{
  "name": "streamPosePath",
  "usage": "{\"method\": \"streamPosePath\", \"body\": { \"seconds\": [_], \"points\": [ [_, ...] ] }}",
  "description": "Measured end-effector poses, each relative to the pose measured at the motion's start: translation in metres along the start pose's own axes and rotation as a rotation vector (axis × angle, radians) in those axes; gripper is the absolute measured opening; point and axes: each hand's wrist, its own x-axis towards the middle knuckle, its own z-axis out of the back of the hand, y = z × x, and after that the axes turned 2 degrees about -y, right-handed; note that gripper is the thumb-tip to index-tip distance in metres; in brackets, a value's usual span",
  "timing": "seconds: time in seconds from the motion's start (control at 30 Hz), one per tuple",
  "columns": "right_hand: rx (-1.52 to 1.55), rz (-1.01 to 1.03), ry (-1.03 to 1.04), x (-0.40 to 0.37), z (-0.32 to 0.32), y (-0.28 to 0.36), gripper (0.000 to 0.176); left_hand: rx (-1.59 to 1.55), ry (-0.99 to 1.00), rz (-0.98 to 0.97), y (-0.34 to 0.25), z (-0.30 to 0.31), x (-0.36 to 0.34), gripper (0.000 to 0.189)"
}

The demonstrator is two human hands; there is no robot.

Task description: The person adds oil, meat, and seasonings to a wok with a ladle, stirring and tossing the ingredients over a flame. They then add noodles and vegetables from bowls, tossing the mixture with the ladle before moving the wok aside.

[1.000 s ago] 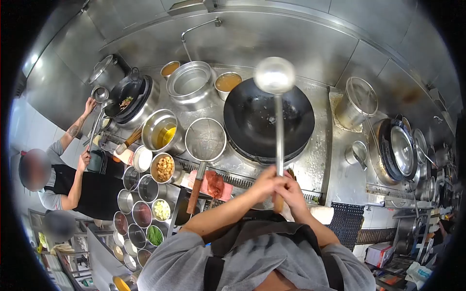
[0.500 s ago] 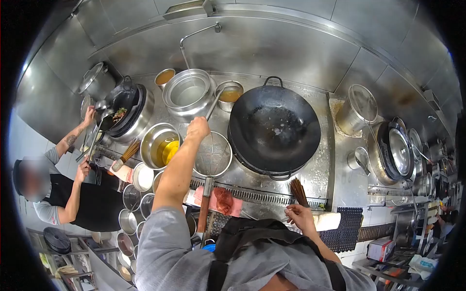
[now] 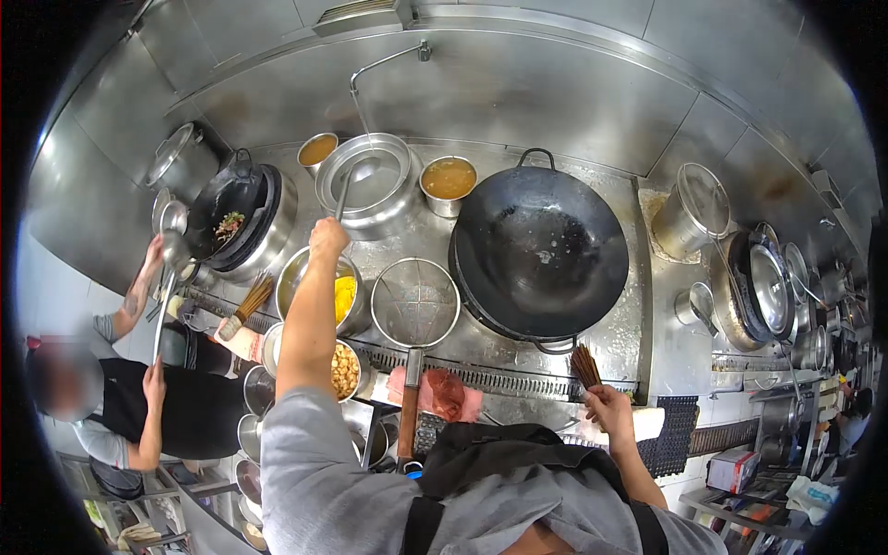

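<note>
Head view: left hand (image 3: 328, 237) grips the ladle (image 3: 343, 195), its bowl shifted from the broth pot (image 3: 444, 207) to the wide pot (image 3: 388, 220); right hand (image 3: 608, 409) closes narrowly on the brush (image 3: 585, 365).

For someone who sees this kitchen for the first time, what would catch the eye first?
The large dark wok, right of the middle, would probably draw the eye first. To its left, the person's left hand holds a ladle in a metal pot. Nearer the body, a red piece, perhaps meat, lies on something pink.
</note>
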Motion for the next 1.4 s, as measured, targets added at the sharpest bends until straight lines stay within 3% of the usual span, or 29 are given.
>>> {"method": "streamPosePath", "body": {
  "seconds": [0.17, 0.23, 0.27, 0.33, 0.37, 0.47, 0.5, 0.67, 0.77, 0.83, 0.87, 0.93, 1.0, 1.1, 1.4],
  "points": [
    [-0.09, 0.021, 0.001, -0.01, -0.004, -0.015, 0.03, -0.027, 0.107, 0.027, -0.011, -0.048, 0.064, 0.033],
    [-0.119, 0.002, -0.019, -0.015, 0.0, -0.026, 0.031, -0.211, 0.508, -0.014, -0.014, -0.058, 0.086, 0.018],
    [-0.145, -0.01, -0.028, -0.018, 0.001, -0.03, 0.032, -0.206, 0.513, -0.026, -0.009, -0.061, 0.094, 0.018],
    [-0.144, -0.04, -0.054, -0.026, 0.003, -0.03, 0.032, -1.63, 0.73, 0.394, -0.007, -0.055, 0.091, 0.008],
    [-0.155, -0.055, -0.073, -0.028, 0.005, -0.038, 0.032, -1.971, 0.499, 0.482, -0.016, -0.049, 0.077, 0.02],
    [-0.189, -0.083, -0.102, -0.024, 0.009, -0.069, 0.034, -2.138, 0.558, 0.414, -0.02, -0.034, 0.076, 0.018],
    [-0.183, -0.095, -0.103, -0.024, 0.009, -0.074, 0.035, -2.143, 0.654, 0.419, -0.016, -0.036, 0.088, 0.02],
    [-0.191, -0.104, -0.099, -0.019, 0.006, -0.062, 0.033, -2.048, 0.604, 0.371, -0.054, 0.029, 0.074, 0.012],
    [-0.131, -0.062, -0.092, -0.009, 0.004, -0.065, 0.031, -1.802, 0.533, 0.195, -0.085, 0.061, 0.089, 0.018],
    [-0.106, -0.025, -0.109, -0.007, 0.003, -0.058, 0.028, -1.549, 0.774, 0.175, -0.099, 0.075, 0.112, 0.015],
    [-0.104, -0.03, -0.112, -0.006, 0.002, -0.055, 0.028, -1.544, 0.78, 0.175, -0.101, 0.077, 0.114, 0.015],
    [-0.045, -0.052, -0.128, -0.005, 0.003, -0.05, 0.027, -1.143, 0.547, 0.061, -0.104, 0.085, 0.105, 0.009],
    [-0.036, -0.046, -0.13, -0.007, 0.003, -0.05, 0.026, -1.067, 0.568, 0.026, -0.094, 0.078, 0.11, 0.01],
    [-0.081, -0.044, -0.126, -0.009, 0.001, -0.054, 0.027, -0.754, 0.305, -0.038, -0.08, 0.073, 0.086, 0.013],
    [-0.113, -0.048, -0.089, -0.004, -0.001, -0.055, 0.027, -0.377, 0.162, -0.097, 0.0, 0.031, 0.077, 0.018]
  ]
}}
